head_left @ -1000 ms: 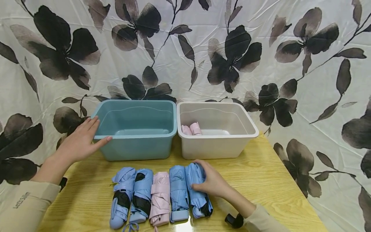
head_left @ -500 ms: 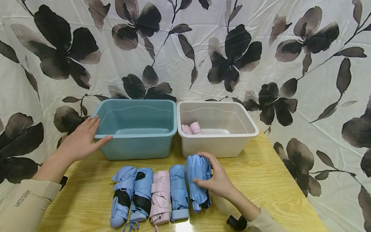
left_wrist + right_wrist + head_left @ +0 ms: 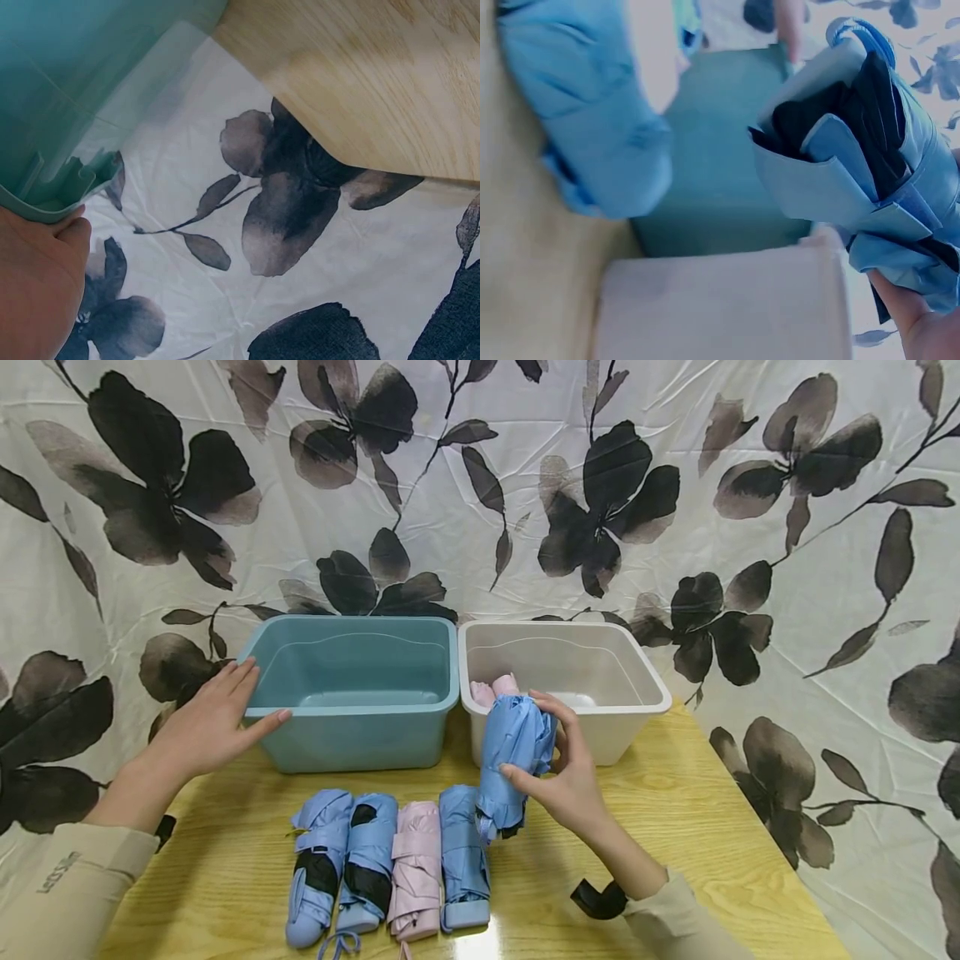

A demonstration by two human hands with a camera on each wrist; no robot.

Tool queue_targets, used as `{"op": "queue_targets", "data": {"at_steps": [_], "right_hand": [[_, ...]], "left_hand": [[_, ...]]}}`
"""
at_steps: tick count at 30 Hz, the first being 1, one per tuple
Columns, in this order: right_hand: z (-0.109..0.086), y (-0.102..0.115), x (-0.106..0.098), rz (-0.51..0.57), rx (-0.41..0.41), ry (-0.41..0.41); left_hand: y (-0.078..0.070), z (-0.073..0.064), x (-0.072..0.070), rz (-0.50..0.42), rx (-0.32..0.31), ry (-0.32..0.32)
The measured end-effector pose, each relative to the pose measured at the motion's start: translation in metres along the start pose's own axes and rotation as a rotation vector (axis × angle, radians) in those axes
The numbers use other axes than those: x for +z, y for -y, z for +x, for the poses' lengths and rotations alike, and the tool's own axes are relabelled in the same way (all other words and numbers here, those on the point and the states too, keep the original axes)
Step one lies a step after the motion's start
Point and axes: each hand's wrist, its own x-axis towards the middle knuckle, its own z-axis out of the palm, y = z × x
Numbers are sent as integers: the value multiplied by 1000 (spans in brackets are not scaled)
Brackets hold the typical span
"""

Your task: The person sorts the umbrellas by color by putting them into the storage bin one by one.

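My right hand (image 3: 566,777) grips a folded blue umbrella (image 3: 513,752), held tilted above the table and overlapping the front rim of the white bin (image 3: 592,714) in the head view. Up close in the right wrist view, the same umbrella (image 3: 847,157) shows its wrapped cloth, black inner folds and a wrist loop. My left hand (image 3: 206,722) lies with straight fingers on the left rim of the teal bin (image 3: 360,743). Seen from the left wrist, that hand (image 3: 37,285) touches the bin's edge. Two small pink rolled bundles (image 3: 483,693) lie inside the white bin, partly hidden by the umbrella.
On the wooden table (image 3: 637,827), in a row at the front, lie a pink folded umbrella (image 3: 415,872) and several blue ones, such as the one at the right end (image 3: 465,860). The bins stand side by side before a floral cloth (image 3: 480,485).
My right hand has lifted the rightmost blue umbrella off the table and carried it up and forward to the white bin's front. The left hand stays at the teal bin.
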Motion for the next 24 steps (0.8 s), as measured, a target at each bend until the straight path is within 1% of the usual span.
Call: {"op": "queue_targets", "data": {"at_steps": [3, 5, 9, 15, 20, 22, 24], "right_hand": [[17, 4, 2, 20, -38, -36], [30, 6, 4, 51, -45, -55], [57, 9, 10, 115, -28, -69], [100, 8, 27, 150, -8, -83], [131, 3, 45, 145, 59, -83], [141, 0, 53, 120, 88, -73], [151, -5, 61, 84, 98, -60]], "left_hand": [[0, 0, 0, -4, -1, -1], [-1, 0, 0, -9, -1, -2], [-1, -1, 0, -10, 0, -3], [-1, 0, -1, -8, -3, 3], [-2, -1, -1, -8, -5, 7], [-2, -1, -1, -7, -8, 8], [-2, -1, -1, -6, -9, 8]]}}
